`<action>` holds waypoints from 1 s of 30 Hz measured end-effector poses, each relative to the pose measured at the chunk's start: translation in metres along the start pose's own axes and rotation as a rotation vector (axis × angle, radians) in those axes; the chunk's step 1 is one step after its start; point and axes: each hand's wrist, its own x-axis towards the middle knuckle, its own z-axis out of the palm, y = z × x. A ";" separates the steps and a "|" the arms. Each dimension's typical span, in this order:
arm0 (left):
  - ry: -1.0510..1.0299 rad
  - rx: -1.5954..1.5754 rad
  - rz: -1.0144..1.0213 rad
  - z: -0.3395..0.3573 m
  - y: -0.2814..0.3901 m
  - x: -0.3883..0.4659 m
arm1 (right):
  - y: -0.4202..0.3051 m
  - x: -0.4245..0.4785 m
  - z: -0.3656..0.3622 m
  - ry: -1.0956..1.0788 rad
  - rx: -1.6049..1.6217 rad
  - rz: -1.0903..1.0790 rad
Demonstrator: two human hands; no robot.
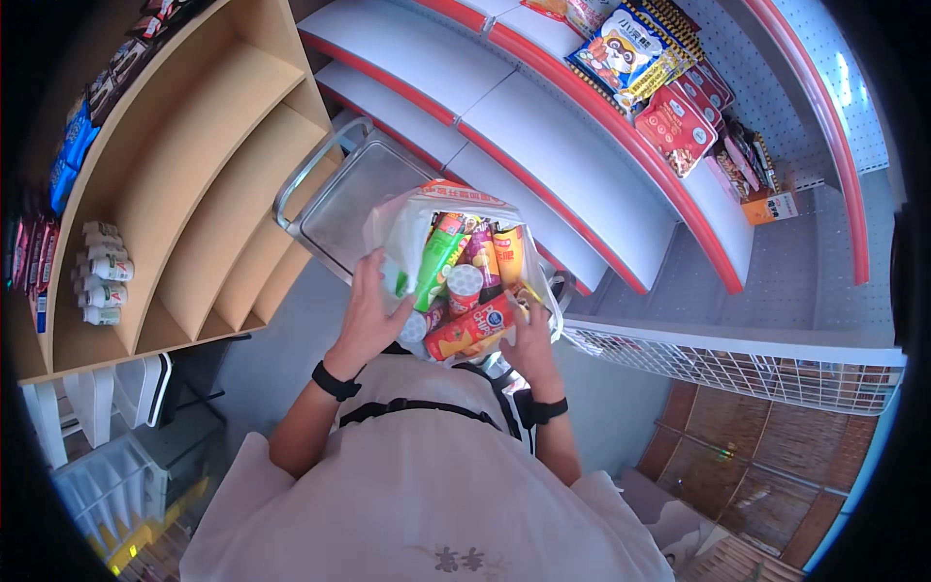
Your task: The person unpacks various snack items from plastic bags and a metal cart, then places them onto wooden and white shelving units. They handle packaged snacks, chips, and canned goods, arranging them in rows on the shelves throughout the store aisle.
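A white translucent plastic bag [393,225] stands with its mouth spread on a metal cart [349,196] before me. Inside lie several snack canisters: a green one [436,269], a purple one [483,254], a yellow-orange one [508,254] and a red potato chip canister [469,327] lying across the near side. A smaller upright canister [464,284] shows its pale dotted lid. My left hand [374,316] grips the bag's left rim, thumb towards the opening. My right hand [533,342] is at the near right rim, fingers bent by the red canister's end; its hold is unclear.
Red-edged white shelves [553,145] curve across the front, with blue snack bags [625,51] and red packs [676,127] at the right. A wooden shelf unit [218,145] on the left bears several white bottles [109,269]. A white wire basket [727,364] borders the right.
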 end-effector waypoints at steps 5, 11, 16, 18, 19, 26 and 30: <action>-0.109 -0.160 -0.039 -0.014 0.034 0.013 | 0.026 0.022 0.030 -0.200 -0.149 -0.069; -0.941 -0.535 -0.315 0.023 0.038 0.002 | 0.034 0.026 0.012 -0.267 0.052 -0.118; -0.945 -0.145 0.059 0.054 0.039 -0.026 | -0.009 0.022 -0.057 -0.275 0.272 -0.034; -0.872 -0.154 0.125 0.054 0.040 -0.030 | -0.023 0.021 -0.086 -0.308 0.354 -0.039; -0.888 -0.135 0.110 0.051 0.041 -0.030 | -0.026 0.022 -0.097 -0.335 0.394 -0.076; -0.801 -0.780 -0.425 -0.011 0.023 -0.022 | -0.012 0.060 -0.056 -0.350 1.319 0.120; -0.336 -0.905 -0.628 -0.069 -0.007 -0.033 | -0.013 0.089 0.018 -0.222 0.969 0.172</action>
